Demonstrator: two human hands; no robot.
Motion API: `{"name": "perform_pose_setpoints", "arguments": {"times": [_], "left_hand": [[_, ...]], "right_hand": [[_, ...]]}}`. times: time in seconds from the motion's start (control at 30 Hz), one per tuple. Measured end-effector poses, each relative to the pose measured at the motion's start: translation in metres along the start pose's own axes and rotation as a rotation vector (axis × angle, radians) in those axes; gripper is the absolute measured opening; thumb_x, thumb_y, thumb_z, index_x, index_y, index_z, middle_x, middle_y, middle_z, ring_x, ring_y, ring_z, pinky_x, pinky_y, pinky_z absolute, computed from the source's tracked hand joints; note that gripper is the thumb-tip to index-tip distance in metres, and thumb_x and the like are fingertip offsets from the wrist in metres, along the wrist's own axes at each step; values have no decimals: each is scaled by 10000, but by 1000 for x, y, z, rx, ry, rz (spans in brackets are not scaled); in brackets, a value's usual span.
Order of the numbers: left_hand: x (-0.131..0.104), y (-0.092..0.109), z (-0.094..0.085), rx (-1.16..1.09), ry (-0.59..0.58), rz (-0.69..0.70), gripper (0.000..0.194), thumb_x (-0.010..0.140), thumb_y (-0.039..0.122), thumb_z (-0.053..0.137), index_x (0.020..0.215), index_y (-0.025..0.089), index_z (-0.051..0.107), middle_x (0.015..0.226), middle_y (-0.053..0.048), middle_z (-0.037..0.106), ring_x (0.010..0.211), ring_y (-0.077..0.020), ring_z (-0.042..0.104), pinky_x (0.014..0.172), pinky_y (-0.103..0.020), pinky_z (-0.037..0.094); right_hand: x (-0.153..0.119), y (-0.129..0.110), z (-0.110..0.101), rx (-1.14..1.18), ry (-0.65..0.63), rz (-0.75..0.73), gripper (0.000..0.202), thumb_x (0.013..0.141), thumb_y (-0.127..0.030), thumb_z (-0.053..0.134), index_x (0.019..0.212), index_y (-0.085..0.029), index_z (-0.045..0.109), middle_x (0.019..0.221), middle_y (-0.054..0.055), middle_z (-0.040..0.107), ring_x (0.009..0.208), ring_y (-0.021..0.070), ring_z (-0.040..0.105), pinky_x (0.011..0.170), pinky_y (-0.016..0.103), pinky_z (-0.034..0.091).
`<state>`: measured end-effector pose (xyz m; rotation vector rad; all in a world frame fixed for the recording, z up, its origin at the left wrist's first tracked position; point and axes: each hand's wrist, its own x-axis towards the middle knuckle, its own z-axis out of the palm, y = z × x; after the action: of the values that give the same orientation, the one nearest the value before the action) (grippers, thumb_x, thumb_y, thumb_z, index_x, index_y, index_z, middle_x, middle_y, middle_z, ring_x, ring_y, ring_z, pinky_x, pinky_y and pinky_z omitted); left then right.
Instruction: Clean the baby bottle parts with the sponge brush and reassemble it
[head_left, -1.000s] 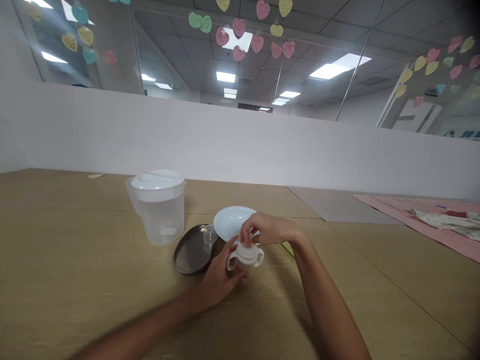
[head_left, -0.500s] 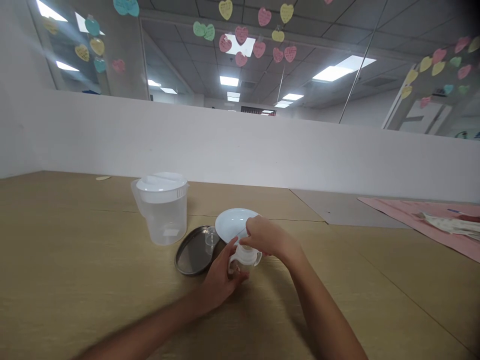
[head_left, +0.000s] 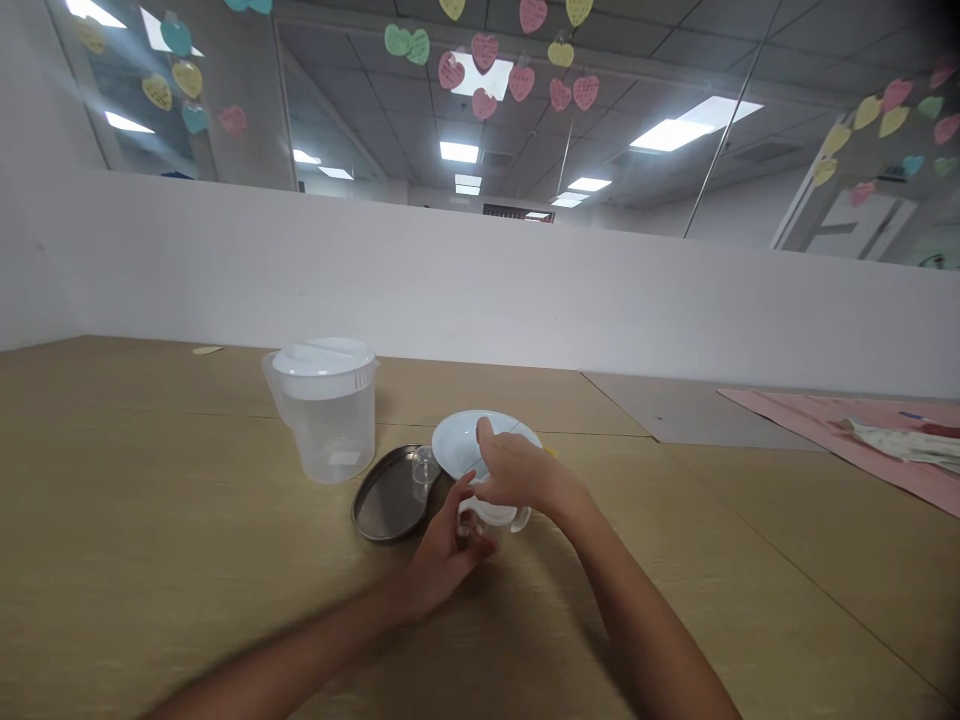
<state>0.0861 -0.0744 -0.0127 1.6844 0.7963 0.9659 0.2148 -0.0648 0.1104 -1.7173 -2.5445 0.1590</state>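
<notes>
My left hand (head_left: pixel 442 560) is wrapped round the side of a small clear jar with a white top (head_left: pixel 495 514) and a white handle-like piece on its right. Over that top lies my right hand (head_left: pixel 517 472), thumb raised and apart, the other fingers flat and partly hidden. Just behind the hands is a white plate (head_left: pixel 456 440), partly covered by my right hand. To the left, a round dark metal tray (head_left: pixel 386 505) carries a small clear cup (head_left: pixel 424 468) at its right edge.
A large translucent pitcher (head_left: pixel 334 430) with a white lid stands at the back left. Something small and yellow (head_left: pixel 550 452) peeks out behind my right wrist. A pink cloth (head_left: pixel 795 415) lies at the far right. A white wall runs along the table's back edge.
My right hand has shifted from pinching at the jar's top to lying over it, with the thumb lifted. The left hand keeps its hold. The view has tipped slightly downward.
</notes>
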Motion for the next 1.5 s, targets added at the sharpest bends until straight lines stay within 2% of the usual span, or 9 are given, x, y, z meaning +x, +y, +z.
{"name": "perform_pose_setpoints", "arguments": {"times": [0.13, 0.33, 0.57, 0.73, 0.83, 0.93, 1.07, 1.37, 1.5], "left_hand": [[1, -2, 0, -36, 30, -18, 731, 747, 357, 612, 1350, 265, 209, 1140, -68, 495, 732, -106, 498, 708, -297, 443], [3, -9, -3, 2, 104, -8, 709, 711, 302, 637, 1321, 253, 279, 1259, -85, 397, 804, -117, 525, 793, -322, 451], [6, -19, 0, -96, 103, -9, 772, 691, 256, 656, 1329, 259, 221, 1218, -95, 415, 728, -86, 501, 686, -283, 484], [3, -11, -16, 255, 101, 196, 765, 743, 290, 608, 1370, 248, 172, 1198, -100, 450, 928, -174, 522, 841, -359, 442], [9, -4, -41, 444, 220, 343, 656, 811, 355, 521, 1368, 205, 207, 1184, -107, 481, 1043, -218, 487, 905, -377, 399], [22, -8, -69, 641, 347, 286, 451, 866, 366, 415, 1277, 186, 367, 1184, -97, 505, 1066, -227, 483, 918, -390, 382], [35, -21, -89, 988, 308, 270, 246, 839, 282, 437, 1032, 177, 548, 1089, -90, 544, 1016, -233, 494, 889, -400, 389], [34, -20, -88, 1147, 264, 99, 197, 768, 210, 513, 958, 170, 478, 921, -72, 572, 865, -207, 544, 701, -309, 424], [33, -11, -94, 1238, 371, 36, 177, 785, 219, 490, 949, 155, 477, 906, -80, 566, 848, -217, 555, 691, -317, 429]], "right_hand": [[4, 10, 4, 169, -62, 20, 648, 704, -251, 544, 1282, -95, 294, 1013, 195, 592, 559, 194, 594, 436, 277, 406], [5, 22, -4, 60, -68, -93, 835, 590, -355, 684, 1319, -159, 327, 1075, 128, 587, 971, 273, 557, 691, 294, 446], [3, 6, -5, -87, -61, 33, 565, 676, -384, 604, 1129, -61, 505, 1019, 193, 582, 908, 296, 565, 643, 294, 413], [6, 7, -5, -32, -77, 34, 614, 648, -435, 626, 1149, -102, 505, 1027, 158, 590, 893, 268, 569, 618, 273, 397], [8, 10, -2, -37, -65, 15, 648, 655, -476, 619, 1184, -124, 489, 1043, 154, 588, 900, 272, 567, 618, 279, 389], [8, 13, 0, -39, -54, -4, 673, 655, -505, 619, 1210, -153, 475, 1040, 141, 595, 891, 271, 569, 617, 284, 381], [6, 16, -3, -48, -37, -15, 548, 686, -518, 596, 1113, -177, 545, 1000, 110, 620, 875, 247, 572, 609, 271, 365], [-1, 10, -14, -130, -44, -15, 219, 720, -335, 555, 812, -153, 634, 831, 76, 653, 728, 194, 587, 489, 249, 285], [0, 12, -13, -130, -60, -11, 221, 732, -326, 551, 824, -145, 637, 839, 88, 652, 727, 197, 588, 504, 251, 308]]}}
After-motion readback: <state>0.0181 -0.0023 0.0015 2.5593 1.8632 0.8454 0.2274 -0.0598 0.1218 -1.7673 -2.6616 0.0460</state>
